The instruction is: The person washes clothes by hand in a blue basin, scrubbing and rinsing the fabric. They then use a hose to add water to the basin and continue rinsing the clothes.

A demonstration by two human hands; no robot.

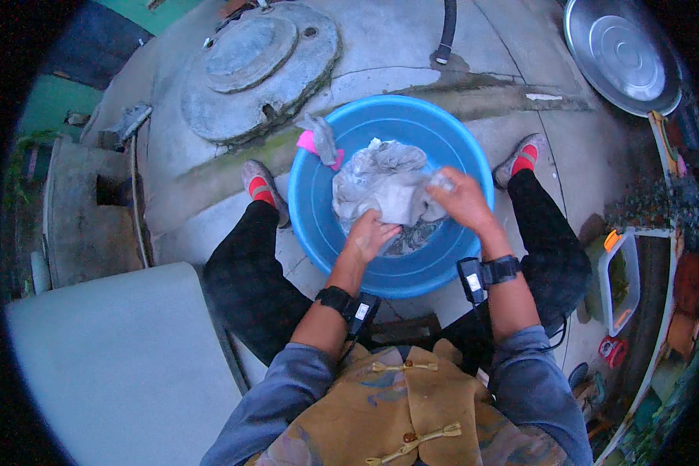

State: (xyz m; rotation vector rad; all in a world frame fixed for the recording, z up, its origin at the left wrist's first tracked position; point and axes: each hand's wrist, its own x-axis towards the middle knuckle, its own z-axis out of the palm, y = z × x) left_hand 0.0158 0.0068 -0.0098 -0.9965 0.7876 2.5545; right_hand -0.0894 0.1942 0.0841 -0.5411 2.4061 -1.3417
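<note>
Between my feet stands a round blue plastic basin with a wet, light grey cloth bunched inside and some murky water under it. My left hand holds the cloth's near edge, thumb on top and fingers beneath. My right hand grips a bunched part of the same cloth near the basin's right side and looks slightly blurred. Over the basin's upper left rim hang a grey cloth piece and a bright pink cloth.
A round concrete cover lies beyond the basin at left, and a black hose ends on the paving ahead. A large metal lid or tray is at upper right. A pale flat surface sits by my left leg, a clear plastic container at right.
</note>
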